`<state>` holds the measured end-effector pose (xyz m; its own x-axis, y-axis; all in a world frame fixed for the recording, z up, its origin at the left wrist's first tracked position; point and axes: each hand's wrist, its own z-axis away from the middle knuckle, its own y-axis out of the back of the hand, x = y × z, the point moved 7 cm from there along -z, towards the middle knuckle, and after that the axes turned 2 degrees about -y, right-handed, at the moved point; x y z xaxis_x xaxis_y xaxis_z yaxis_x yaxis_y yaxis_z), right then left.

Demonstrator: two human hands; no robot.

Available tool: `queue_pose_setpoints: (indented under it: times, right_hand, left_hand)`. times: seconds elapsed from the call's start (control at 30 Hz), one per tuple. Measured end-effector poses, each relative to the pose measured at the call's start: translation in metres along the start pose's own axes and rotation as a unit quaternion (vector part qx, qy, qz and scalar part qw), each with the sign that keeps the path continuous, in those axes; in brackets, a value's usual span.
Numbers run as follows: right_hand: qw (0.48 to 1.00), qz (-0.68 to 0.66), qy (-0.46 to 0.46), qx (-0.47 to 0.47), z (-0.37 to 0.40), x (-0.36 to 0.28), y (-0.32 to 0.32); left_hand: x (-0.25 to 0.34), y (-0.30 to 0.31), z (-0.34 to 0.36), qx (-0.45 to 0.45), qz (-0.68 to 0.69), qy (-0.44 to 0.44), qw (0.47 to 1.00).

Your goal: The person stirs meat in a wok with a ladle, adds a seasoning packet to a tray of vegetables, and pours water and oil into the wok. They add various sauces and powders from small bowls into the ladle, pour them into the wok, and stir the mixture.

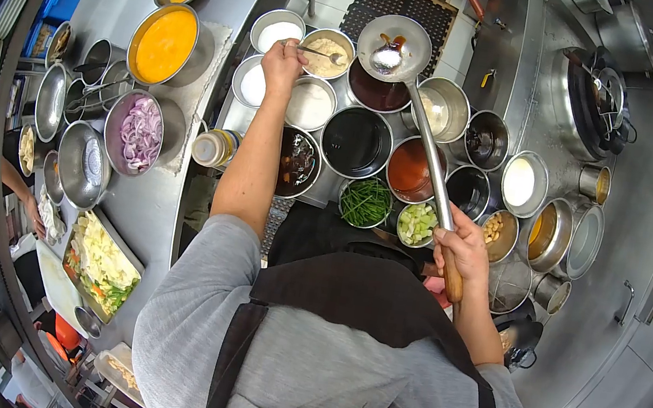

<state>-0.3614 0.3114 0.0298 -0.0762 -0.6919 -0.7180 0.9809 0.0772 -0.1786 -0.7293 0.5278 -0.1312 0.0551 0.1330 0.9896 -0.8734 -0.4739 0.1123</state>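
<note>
My left hand [281, 62] is closed on the handle of a small spoon [334, 58], whose bowl lies over a round tin of pale, grainy powder [328, 44]. With my right hand [462, 246] I grip the wooden handle of a long metal ladle [429, 127]. Its wide bowl is held above the tins at the far side, with dark brown sauce [398, 42] and a white powder [385, 60] inside. Tins of white powder [277, 33] stand close to my left hand. Near my right hand are tins of chopped green vegetable [417, 223] and peanuts [493, 229].
Between my arms are tins of dark liquid [356, 143], red sauce [412, 170] and cut green herbs [365, 202]. The left counter carries bowls of orange liquid [164, 44] and sliced red onion [140, 133], plus a vegetable tray [134, 256]. A wok burner [586, 107] stands right. Another person's hand [33, 211] shows left.
</note>
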Motion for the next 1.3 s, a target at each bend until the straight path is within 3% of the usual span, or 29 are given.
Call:
queue_pose_setpoints:
  times: [0.13,0.27,0.33,0.4,0.47,0.53,0.6,0.8,1.0,1.13,1.23,1.3]
  right_hand:
    - [1.000,0.014,-0.006,0.015,-0.001,0.001,0.000]
    - [1.000,0.020,-0.010,0.011,-0.003,0.003,0.000]
    - [1.000,0.022,-0.011,-0.004,-0.003,0.004,0.000]
    - [1.000,0.021,-0.020,-0.009,-0.001,0.004,0.000]
    - [1.000,0.011,-0.027,-0.002,0.004,0.007,0.001]
    - [1.000,0.009,-0.020,-0.009,0.007,0.007,0.001]
    - [1.000,0.012,-0.019,-0.013,0.008,0.008,0.001]
    - [0.999,0.024,-0.014,-0.026,0.008,0.007,-0.001]
    - [1.000,0.017,-0.008,-0.024,0.009,0.010,-0.004]
    - [1.000,0.014,-0.020,-0.012,0.010,0.014,-0.005]
    - [1.000,0.016,-0.020,-0.008,0.010,0.013,-0.004]
    - [1.000,0.017,-0.020,-0.005,0.012,0.014,-0.004]
  left_hand:
    - [0.019,0.010,0.004,0.003,0.020,-0.001,1.000]
    - [0.067,0.014,0.023,-0.008,0.124,-0.029,0.992]
    - [0.109,0.011,0.043,-0.001,0.089,-0.116,0.989]
    - [0.115,0.022,0.044,0.034,0.016,-0.144,0.989]
    - [0.128,0.042,0.053,0.093,-0.094,-0.242,0.961]
    - [0.119,0.055,0.062,0.086,-0.110,-0.221,0.965]
    - [0.090,0.057,0.070,0.011,-0.167,-0.155,0.974]
    - [0.018,0.052,0.085,-0.031,-0.178,-0.110,0.977]
    - [0.024,0.052,0.096,-0.057,-0.225,-0.221,0.947]
    - [0.020,0.047,0.101,-0.072,-0.227,-0.230,0.944]
    - [0.003,0.044,0.092,-0.079,-0.178,-0.153,0.969]
    - [-0.016,0.047,0.087,-0.079,-0.138,-0.032,0.987]
